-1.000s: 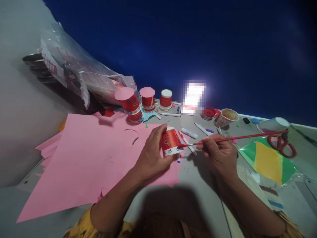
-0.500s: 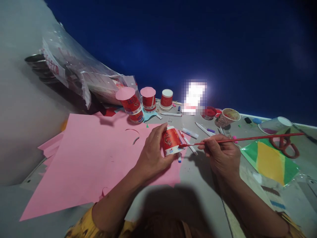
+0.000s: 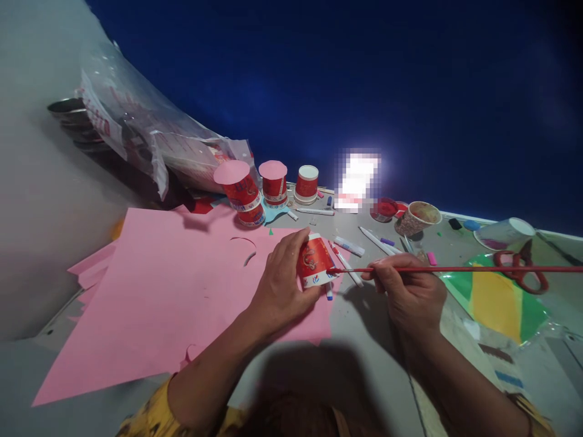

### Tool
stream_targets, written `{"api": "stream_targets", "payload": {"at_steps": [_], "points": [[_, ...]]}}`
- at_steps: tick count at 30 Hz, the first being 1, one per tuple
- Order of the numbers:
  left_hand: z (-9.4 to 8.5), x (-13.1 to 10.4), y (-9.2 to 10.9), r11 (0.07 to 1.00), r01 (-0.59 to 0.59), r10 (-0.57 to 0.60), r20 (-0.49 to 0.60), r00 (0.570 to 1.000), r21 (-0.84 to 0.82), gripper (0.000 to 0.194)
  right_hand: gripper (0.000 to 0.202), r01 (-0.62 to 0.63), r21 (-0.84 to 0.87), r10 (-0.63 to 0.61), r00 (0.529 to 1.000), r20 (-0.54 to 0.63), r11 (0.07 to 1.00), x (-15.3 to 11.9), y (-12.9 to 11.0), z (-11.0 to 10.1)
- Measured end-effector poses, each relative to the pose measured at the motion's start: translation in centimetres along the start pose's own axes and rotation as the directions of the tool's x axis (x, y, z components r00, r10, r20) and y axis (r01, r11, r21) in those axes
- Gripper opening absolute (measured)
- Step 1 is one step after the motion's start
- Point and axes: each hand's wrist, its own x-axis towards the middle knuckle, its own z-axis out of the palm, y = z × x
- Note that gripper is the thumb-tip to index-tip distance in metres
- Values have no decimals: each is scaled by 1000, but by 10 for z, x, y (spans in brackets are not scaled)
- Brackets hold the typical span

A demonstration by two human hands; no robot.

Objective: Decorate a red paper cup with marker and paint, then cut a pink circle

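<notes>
My left hand (image 3: 286, 276) is closed around a paper cup (image 3: 315, 258) painted red, with a white band of small blue and red marks along its lower end. Between the fingers of my right hand (image 3: 410, 291) is a long red-handled paintbrush (image 3: 469, 269), lying nearly level. Its red-loaded tip touches the cup's side just above the white band. Under the left hand spreads a large sheet of pink paper (image 3: 182, 291). A marker with a blue end (image 3: 329, 291) lies partly hidden below the cup.
Red cups (image 3: 274, 188) with pink tops stand behind, beside a red and white cup (image 3: 306, 185). Rightward are a red paint pot (image 3: 385, 209), a stained paper cup (image 3: 416, 218), a tipped cup (image 3: 504, 233), scissors (image 3: 519, 273) and coloured sheets (image 3: 496, 300). Loose markers (image 3: 350, 246) lie between.
The brush tip has moved slightly left on the cup, and its handle has swung lower at the far end. My left hand still holds the cup in nearly the same place.
</notes>
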Motion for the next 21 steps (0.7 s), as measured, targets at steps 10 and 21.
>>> {"api": "stream_targets", "payload": {"at_steps": [10, 21], "points": [[3, 1, -6, 997, -49, 50, -24, 998, 57, 89, 13, 206, -115, -200, 978, 61, 972, 0, -5, -2], [4, -1, -7, 994, -78, 81, -32, 996, 80, 89, 12, 292, -121, -278, 953, 121, 949, 0, -9, -5]]}}
